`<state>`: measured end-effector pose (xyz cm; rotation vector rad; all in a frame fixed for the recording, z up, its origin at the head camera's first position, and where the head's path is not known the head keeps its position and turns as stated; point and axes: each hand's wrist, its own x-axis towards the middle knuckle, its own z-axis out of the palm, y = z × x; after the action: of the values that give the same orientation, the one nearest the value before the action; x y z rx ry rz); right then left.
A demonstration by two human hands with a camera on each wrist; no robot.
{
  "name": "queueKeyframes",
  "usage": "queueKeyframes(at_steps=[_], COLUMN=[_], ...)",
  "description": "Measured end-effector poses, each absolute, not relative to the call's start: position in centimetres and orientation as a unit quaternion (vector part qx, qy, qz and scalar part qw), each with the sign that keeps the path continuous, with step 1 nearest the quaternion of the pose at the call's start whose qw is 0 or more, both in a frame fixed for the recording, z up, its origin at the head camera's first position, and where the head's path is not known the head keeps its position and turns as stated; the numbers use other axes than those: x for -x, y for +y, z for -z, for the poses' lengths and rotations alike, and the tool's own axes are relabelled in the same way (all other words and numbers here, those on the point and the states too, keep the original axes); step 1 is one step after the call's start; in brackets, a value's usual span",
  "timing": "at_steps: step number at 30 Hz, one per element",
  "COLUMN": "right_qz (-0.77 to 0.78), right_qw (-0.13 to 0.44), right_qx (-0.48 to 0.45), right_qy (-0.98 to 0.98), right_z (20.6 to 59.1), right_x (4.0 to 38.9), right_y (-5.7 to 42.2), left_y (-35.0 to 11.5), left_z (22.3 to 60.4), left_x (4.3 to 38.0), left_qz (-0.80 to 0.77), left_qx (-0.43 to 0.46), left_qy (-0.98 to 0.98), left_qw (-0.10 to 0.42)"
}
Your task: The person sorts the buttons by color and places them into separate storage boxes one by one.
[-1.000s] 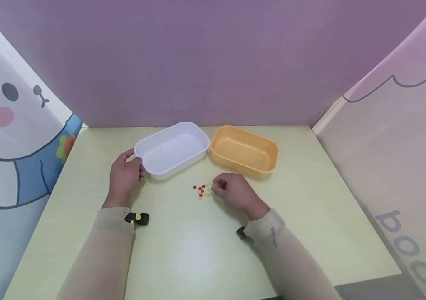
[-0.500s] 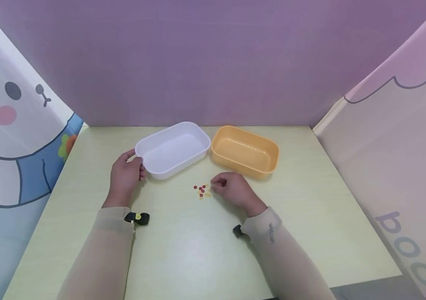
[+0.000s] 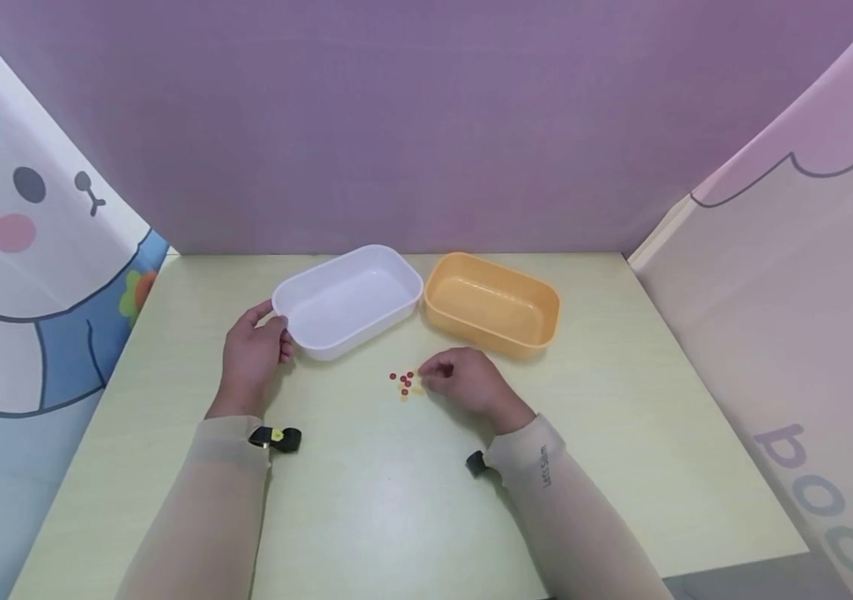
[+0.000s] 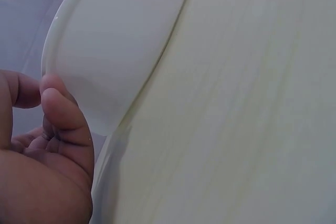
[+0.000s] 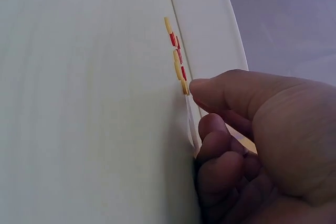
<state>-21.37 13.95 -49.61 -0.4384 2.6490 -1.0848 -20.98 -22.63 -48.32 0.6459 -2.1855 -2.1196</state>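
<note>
My left hand (image 3: pixel 252 358) holds the near-left end of a white plastic basin (image 3: pixel 347 300), thumb and fingers at its rim. In the left wrist view the fingertips meet the rim of this basin (image 4: pixel 115 40). My right hand (image 3: pixel 467 383) is low over the table beside a small cluster of flat red discs (image 3: pixel 407 384) and yellow discs (image 3: pixel 404 398). Its thumb and forefinger are bent toward each other at the cluster's right edge. In the right wrist view the thumb tip is against or just beside a yellow disc (image 5: pixel 184 86); whether one is pinched is hidden.
An orange plastic basin (image 3: pixel 490 304) stands just right of the white one, their ends nearly touching. Both stand near the back of the pale table (image 3: pixel 366 500). A purple panel (image 3: pixel 426 125) rises behind, with printed cloths at both sides.
The right hand has shifted very slightly left at the discs, its fingertips lower. The left hand and both basins stay in place, apart from a slight shift of the view.
</note>
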Motion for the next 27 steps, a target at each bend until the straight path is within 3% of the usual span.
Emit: queueKeyframes(at_steps=[27], right_qz=[0.365], right_qw=[0.114], right_qx=[0.184], right_qy=[0.905], right_z=[50.5], right_x=[21.4], right_y=[13.6], left_y=[-23.6], left_z=[49.6], left_x=[21.1], left_qz=[0.706], left_qx=[-0.202], left_qy=[-0.678], left_qw=[0.025])
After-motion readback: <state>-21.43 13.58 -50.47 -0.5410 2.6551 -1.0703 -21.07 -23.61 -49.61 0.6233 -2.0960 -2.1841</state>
